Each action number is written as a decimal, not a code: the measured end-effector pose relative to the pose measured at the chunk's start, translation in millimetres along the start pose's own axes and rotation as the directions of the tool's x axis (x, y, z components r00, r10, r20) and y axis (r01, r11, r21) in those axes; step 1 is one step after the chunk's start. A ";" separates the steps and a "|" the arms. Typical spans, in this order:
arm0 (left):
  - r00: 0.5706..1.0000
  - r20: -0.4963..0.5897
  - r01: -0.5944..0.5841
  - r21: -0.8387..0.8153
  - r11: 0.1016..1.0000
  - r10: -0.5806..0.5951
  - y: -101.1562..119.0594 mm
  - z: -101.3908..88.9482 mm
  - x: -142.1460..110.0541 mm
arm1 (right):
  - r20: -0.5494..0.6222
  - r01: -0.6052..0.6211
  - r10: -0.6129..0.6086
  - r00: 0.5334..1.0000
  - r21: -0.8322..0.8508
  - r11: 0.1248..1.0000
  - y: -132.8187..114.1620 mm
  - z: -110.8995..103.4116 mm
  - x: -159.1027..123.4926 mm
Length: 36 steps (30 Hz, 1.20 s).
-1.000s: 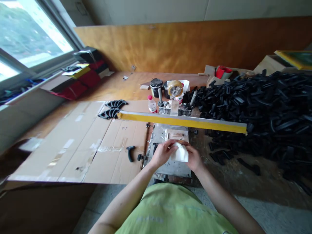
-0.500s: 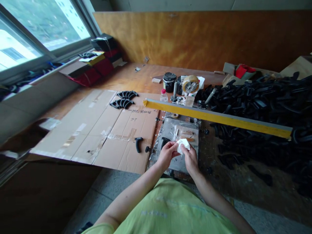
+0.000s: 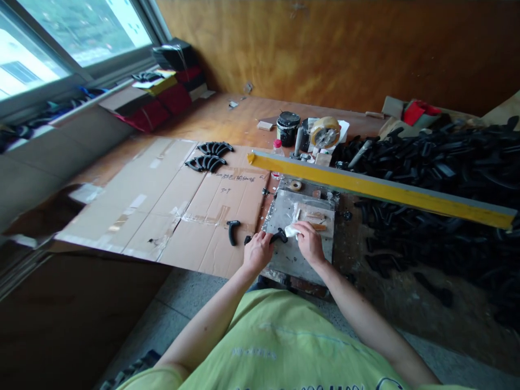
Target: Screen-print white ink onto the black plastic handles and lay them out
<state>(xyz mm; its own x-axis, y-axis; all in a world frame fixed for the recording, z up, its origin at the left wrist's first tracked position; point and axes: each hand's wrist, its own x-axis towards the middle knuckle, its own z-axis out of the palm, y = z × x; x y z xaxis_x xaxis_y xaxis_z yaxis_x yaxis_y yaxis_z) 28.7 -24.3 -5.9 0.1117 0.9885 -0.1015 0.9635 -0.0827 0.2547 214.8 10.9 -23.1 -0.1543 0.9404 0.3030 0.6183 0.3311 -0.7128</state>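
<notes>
My right hand [image 3: 309, 243] is closed on a small white cloth [image 3: 291, 231] and presses it onto the grey metal plate [image 3: 303, 260] at the table's front edge. My left hand [image 3: 257, 252] rests at the plate's left edge, its fingers curled round a black curved plastic part [image 3: 279, 235] that lies on the plate. A second black curved part [image 3: 232, 231] lies on the flattened cardboard [image 3: 170, 206], just left of my left hand.
A long yellow-edged bar [image 3: 382, 190] crosses above the plate. Right of it lies a big heap of black plastic parts [image 3: 442, 179]. Behind stand a black tin [image 3: 287, 128], a tape roll [image 3: 325, 131] and a small bottle [image 3: 277, 148]. Two fans of black parts [image 3: 209, 156] lie on the cardboard.
Both hands were together holding the cloth in front of me. Now the left has let go and dropped to the black part, and the right has pushed the cloth down onto the plate.
</notes>
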 end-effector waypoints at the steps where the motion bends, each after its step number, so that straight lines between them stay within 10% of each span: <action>1: 1.000 -0.005 -0.018 0.010 1.000 0.018 -1.4 -0.4 -1.6 | 0.052 0.037 -0.034 0.998 -0.044 0.998 -3.7 6.7 1.6; 8: 0.999 -0.011 -0.046 0.008 0.999 0.046 -6.2 5.4 -3.0 | 0.349 0.256 -0.160 0.923 -0.250 0.934 -20.2 29.2 -4.7; 36: 0.988 -0.030 -0.152 0.018 0.988 0.153 -12.0 8.5 0.6 | 0.444 0.289 -0.148 0.884 -0.270 0.919 -15.4 4.7 -23.4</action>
<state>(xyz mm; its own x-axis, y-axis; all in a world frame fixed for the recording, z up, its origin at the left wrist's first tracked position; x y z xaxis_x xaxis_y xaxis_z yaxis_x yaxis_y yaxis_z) 19.3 -23.8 -17.2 0.2503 0.9676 -0.0321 0.9394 -0.2347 0.2498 205.2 -15.8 -22.1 -0.5697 0.8166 0.0928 0.7311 0.5552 -0.3965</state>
